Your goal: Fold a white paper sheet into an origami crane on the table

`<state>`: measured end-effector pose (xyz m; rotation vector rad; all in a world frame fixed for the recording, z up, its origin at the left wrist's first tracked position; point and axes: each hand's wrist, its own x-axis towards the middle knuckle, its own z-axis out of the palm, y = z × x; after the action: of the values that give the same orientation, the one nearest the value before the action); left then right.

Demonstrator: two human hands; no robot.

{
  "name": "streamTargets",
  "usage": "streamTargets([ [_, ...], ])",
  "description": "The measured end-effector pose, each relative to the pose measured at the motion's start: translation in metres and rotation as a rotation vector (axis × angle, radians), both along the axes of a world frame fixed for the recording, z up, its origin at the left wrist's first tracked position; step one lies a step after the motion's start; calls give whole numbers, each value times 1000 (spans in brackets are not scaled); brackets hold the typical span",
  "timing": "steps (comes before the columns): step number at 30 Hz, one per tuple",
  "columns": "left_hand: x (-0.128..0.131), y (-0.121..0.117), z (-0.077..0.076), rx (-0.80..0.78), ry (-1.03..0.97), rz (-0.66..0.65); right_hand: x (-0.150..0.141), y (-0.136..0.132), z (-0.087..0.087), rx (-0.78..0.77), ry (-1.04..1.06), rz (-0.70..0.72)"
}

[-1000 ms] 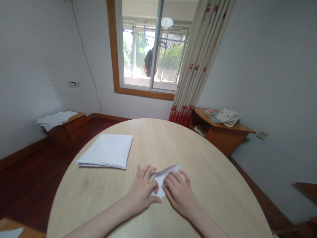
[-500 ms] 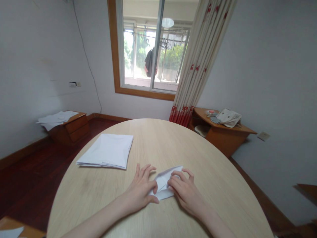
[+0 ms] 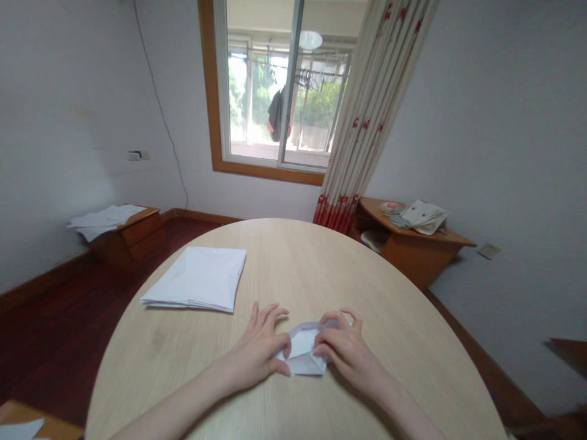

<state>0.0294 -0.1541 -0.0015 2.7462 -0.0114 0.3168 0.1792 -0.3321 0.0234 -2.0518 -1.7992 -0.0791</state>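
White folded paper sits on the desk, right of the paper stack and nearer the wearer, edges apparently part-raised. Left hand pinches its stack-side end, thumb and index; right hand grasps the end farther from the stack, exact fingertip contact partly hidden. For a clean fold, I'd anchor lightly with the left, align edges before pressing, then work the right fingers away from the stack with even pressure; twisting or squeezing would probably skew the creases.
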Motion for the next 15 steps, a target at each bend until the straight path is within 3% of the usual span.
streamTargets([
  [10, -3, 4, 3, -6, -112, -59, 1, -6, 10, -95, -26, -25],
  [15, -5, -1, 4, 78, -227, -28, 3, -4, -5, 51, -100, -45],
])
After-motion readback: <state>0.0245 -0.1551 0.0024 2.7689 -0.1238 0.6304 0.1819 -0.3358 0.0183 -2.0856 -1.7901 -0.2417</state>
